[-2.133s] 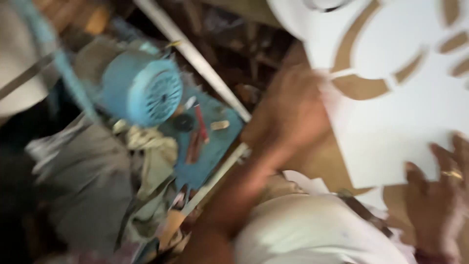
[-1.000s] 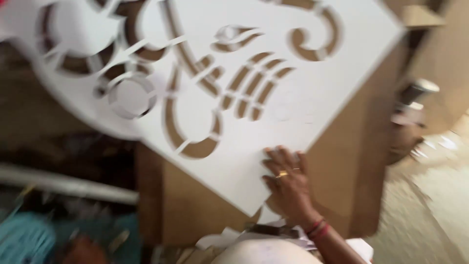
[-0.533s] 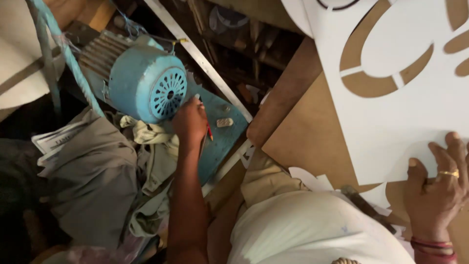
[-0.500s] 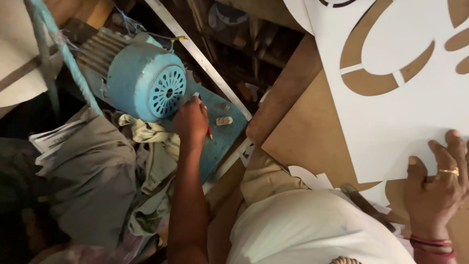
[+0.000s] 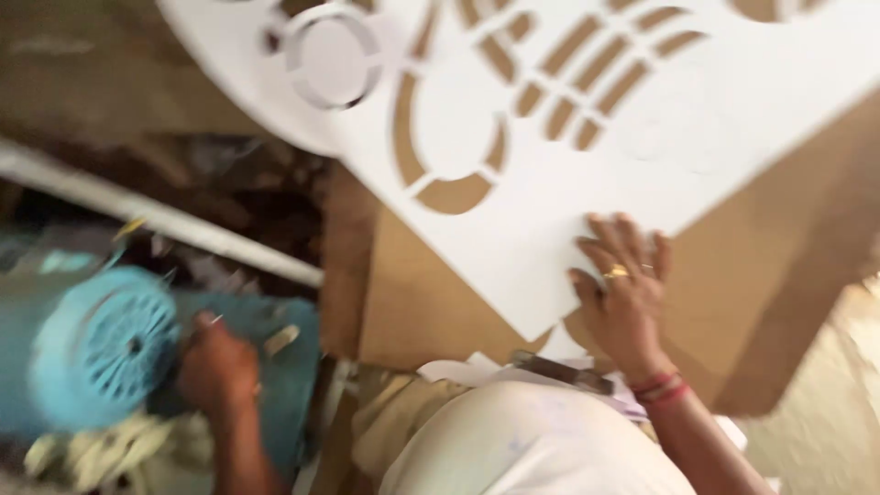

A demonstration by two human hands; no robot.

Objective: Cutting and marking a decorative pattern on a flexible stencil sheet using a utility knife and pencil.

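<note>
Since half a second ago the view has swung right, bringing more of the white cut-out panel [image 5: 587,137] into sight.

Right hand [image 5: 623,293] lies flat, fingers spread, on its corner over brown board [image 5: 431,302]; left hand [image 5: 218,367] stays curled beside the blue motor [image 5: 105,348], grip unclear.

The right hand [image 5: 623,293] lies flat, fingers spread, on the lower corner of a white cut-out panel [image 5: 550,156] that fills the upper middle and right of the frame. The panel rests on brown board [image 5: 412,302]. At lower left, the left hand [image 5: 215,367] is down on a blue surface [image 5: 293,385], just beside a blue motor [image 5: 101,348] with a slotted cover. A pale bar [image 5: 156,215] runs diagonally above the motor. The picture is blurred.
</note>
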